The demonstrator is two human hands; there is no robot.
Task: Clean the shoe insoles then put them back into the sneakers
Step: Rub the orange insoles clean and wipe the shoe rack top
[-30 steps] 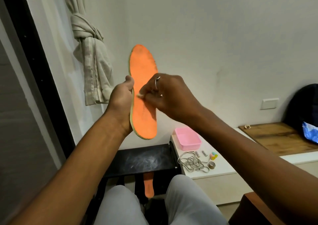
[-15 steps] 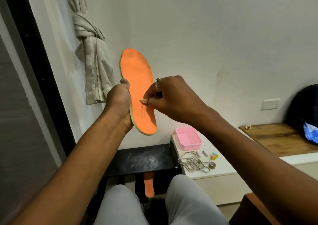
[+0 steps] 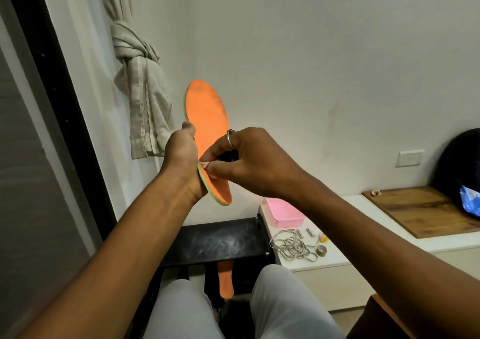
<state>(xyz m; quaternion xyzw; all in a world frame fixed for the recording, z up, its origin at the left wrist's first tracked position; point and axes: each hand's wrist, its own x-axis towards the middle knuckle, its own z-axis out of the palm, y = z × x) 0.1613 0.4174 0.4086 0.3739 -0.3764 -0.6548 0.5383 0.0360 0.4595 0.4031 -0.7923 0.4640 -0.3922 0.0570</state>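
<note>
Our left grip (image 3: pixel 181 157) clamps the flat orange foam insole (image 3: pixel 207 110), right grip (image 3: pixel 249 157) pinches its edge; tugging may tear it.

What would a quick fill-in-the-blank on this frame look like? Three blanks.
The left hand grips an ____ insole, held up in the air.
The right hand, pinching the insole's edge, wears a ____ on one finger.
The small tray on the white counter is ____.
Missing words: orange; ring; pink.
</note>
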